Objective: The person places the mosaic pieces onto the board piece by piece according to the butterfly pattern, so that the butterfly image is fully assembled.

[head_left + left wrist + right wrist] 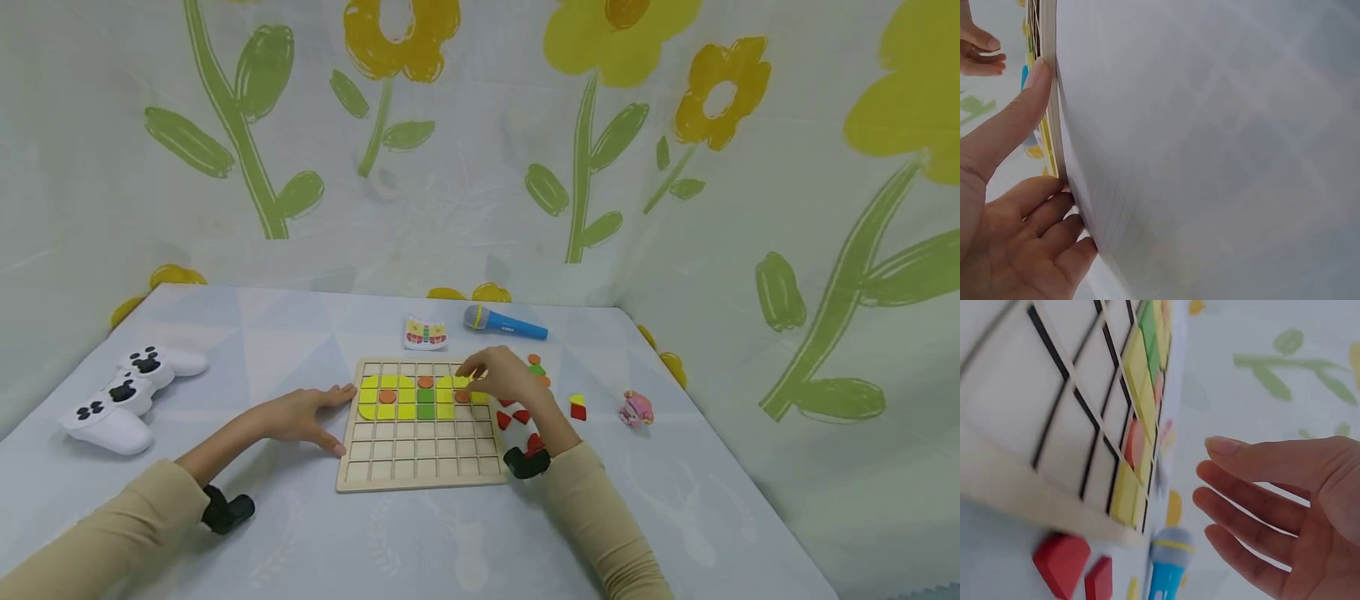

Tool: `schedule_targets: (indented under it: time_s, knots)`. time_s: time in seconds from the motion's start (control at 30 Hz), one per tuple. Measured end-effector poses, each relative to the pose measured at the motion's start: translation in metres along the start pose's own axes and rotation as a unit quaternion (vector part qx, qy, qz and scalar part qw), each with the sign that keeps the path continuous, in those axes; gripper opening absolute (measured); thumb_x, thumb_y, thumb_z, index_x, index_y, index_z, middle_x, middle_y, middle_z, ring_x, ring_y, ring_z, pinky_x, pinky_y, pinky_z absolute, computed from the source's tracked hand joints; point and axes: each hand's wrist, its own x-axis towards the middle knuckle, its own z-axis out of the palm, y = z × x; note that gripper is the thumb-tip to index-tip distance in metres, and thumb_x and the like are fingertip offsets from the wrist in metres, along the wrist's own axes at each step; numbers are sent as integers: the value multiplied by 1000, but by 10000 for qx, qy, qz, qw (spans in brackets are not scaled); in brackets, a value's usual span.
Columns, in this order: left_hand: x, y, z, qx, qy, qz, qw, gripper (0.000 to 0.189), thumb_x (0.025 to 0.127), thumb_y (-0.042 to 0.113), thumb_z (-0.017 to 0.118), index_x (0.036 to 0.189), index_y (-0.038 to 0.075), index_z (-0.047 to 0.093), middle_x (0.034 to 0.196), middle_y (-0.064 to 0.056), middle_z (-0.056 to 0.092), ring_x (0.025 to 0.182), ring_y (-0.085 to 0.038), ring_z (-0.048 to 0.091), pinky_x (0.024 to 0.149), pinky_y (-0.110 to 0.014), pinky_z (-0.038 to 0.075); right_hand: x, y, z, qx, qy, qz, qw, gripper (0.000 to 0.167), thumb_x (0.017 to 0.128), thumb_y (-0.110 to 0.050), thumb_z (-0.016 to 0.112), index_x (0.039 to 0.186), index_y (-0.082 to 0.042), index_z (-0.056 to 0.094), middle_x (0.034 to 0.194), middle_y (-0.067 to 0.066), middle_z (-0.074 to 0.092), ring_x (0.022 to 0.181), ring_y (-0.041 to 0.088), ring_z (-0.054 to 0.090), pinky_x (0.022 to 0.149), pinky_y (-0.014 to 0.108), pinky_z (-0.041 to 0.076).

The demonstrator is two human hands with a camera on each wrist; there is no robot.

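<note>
A wooden grid board lies on the table, its upper rows partly filled with yellow tiles, green tiles and orange round pieces. Against the board's left edge rests my left hand, thumb and fingers spread along the side; the left wrist view shows the thumb touching the rim. My right hand hovers over the board's upper right part. In the right wrist view its fingers are loosely bent, with nothing between them and the thumb. Red pieces lie beside the board, under the right forearm.
Behind the board are a small butterfly pattern card and a blue toy microphone. White game controllers sit at the left. More loose pieces and a pink figurine are on the right.
</note>
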Motion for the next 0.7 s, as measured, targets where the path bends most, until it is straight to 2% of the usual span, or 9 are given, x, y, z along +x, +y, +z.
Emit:
schedule_targets:
  time_s: [0.13,0.27,0.53,0.6,0.7]
  knots:
    - [0,-1,1,-29,-14,36,10000,104,69,41,84,147,-4,32,149,-31,27,137,-49,24,106,-62,26,2,19,-12,-36,267,267,9993,29,87,-7,71,116,-5,70,114,9,69,106,27,60,88,37,50]
    - [1,-2,2,2,-16,-3,10000,104,69,42,84,147,-4,32,149,-31,27,137,-49,24,106,-62,26,7,43,-16,-113,354,554,9978,32,88,-10,71,120,-5,68,120,11,65,113,31,56,94,43,47]
    - [1,-1,0,16,14,-69,10000,104,68,42,85,147,-3,33,149,-31,27,137,-49,24,105,-63,26,23,75,-14,24,156,1830,9830,40,89,-17,71,128,-15,64,137,14,52,121,32,48,89,50,50]
    - [1,-1,0,-4,20,-98,10000,105,68,42,85,147,-2,33,149,-31,27,137,-49,24,105,-63,26,26,79,-14,15,81,1943,9809,39,89,-16,70,128,-16,64,138,14,51,121,32,48,90,51,49]
    - [1,-1,0,-45,11,-125,9999,105,68,41,85,147,-2,33,149,-31,27,137,-49,24,105,-62,26,30,82,-13,-115,26,1855,9826,34,89,-13,69,124,-14,66,132,14,56,118,31,50,94,48,47]
